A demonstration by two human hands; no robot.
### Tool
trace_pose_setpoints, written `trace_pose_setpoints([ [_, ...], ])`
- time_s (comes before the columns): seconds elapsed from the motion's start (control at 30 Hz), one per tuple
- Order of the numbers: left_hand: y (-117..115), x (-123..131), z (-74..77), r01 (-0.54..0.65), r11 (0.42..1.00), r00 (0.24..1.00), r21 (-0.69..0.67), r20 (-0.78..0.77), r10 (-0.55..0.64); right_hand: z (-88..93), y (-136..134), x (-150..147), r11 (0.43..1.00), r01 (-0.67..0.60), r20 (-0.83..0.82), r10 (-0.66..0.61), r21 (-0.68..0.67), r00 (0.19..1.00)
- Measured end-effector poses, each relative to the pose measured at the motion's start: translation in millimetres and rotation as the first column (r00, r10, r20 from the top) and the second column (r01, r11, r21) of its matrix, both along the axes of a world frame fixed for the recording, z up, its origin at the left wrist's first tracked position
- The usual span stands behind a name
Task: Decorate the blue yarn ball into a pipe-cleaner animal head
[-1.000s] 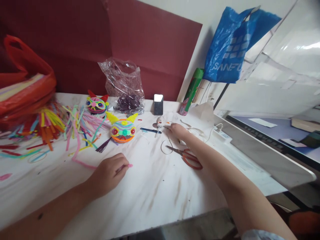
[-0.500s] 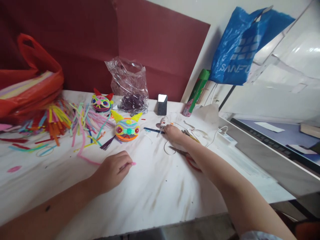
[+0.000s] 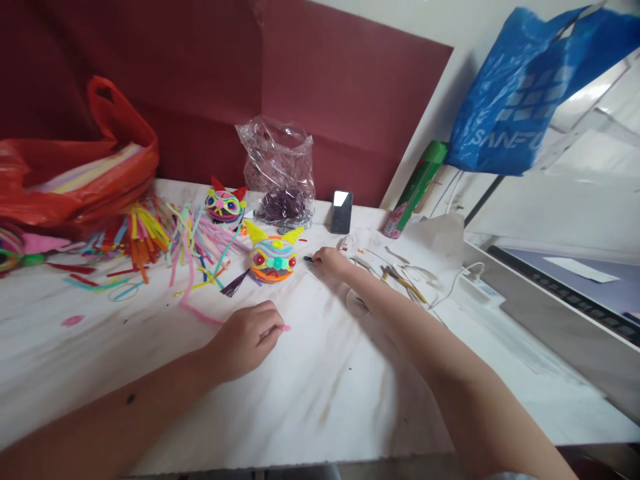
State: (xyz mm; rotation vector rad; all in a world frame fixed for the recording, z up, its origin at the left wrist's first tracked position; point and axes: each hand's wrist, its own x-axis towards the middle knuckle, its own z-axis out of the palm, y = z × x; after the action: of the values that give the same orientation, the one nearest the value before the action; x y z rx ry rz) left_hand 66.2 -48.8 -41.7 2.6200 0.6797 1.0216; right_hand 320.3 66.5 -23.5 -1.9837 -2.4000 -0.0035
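My left hand [image 3: 250, 337] is closed in a pinch on a fuzzy pink pipe cleaner [image 3: 200, 316]. A short end sticks out past the fingertips, and the rest trails left across the table. Farther forward, my right hand [image 3: 331, 261] has its fingers closed around a slim dark stick [image 3: 310, 259], mostly hidden by the hand. Just left of that stick sits a round lion-like head [image 3: 273, 261] with yellow ears, red eyes and an orange lower rim. A smaller head with red ears [image 3: 225, 204] stands behind it.
Bundles of coloured pipe cleaners [image 3: 145, 233] lie at left by a red plastic bag [image 3: 125, 173]. Behind are a clear bag [image 3: 280, 160], a phone [image 3: 341, 212] and a green spray can [image 3: 417, 190]. Tools with yellow handles [image 3: 407, 283] and a power strip [image 3: 480, 290] lie right.
My right hand has moved left among the tools and closed on the dark stick. The view has turned left. My left hand still pinches the pink pipe cleaner. The orange-handled scissors no longer show.
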Motion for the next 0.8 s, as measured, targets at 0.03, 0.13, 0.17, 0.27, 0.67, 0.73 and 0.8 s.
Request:
trace_pose_setpoints([
  [0.03,0.5,-0.5,0.3,-0.005,1.000,1.000,0.004,0.002,0.005,-1.0,1.0,-5.6,1.000,-0.003,0.020,0.003,-0.017,1.000],
  [0.13,1.5,-1.9,0.8,-0.013,1.000,1.000,0.010,0.014,0.013,-5.0,-0.7,-17.1,0.999,-0.006,0.075,0.009,-0.052,0.997],
  [0.17,1.5,-2.1,0.9,-0.012,1.000,1.000,0.010,0.016,0.012,-6.7,-2.3,-19.5,0.998,-0.009,0.088,0.014,-0.059,0.996],
  [0.27,0.3,-1.8,1.2,0.005,1.000,1.000,0.005,0.021,-0.005,-11.8,-5.8,-22.9,0.998,-0.022,0.108,0.028,-0.064,0.994],
  [0.67,-2.3,-2.5,5.0,-0.013,1.000,0.999,-0.013,0.045,0.014,12.4,50.6,-4.0,0.970,0.203,-0.093,-0.192,0.137,0.977],
  [0.73,-1.4,-2.4,4.7,-0.014,1.000,0.999,-0.012,0.043,0.014,14.7,57.9,-2.8,0.958,0.238,-0.156,-0.214,0.161,0.964],
  [0.8,-0.1,-2.6,4.0,-0.016,1.000,0.999,-0.003,0.040,0.016,14.8,62.7,-3.5,0.956,0.249,-0.218,-0.213,0.154,0.952],
])
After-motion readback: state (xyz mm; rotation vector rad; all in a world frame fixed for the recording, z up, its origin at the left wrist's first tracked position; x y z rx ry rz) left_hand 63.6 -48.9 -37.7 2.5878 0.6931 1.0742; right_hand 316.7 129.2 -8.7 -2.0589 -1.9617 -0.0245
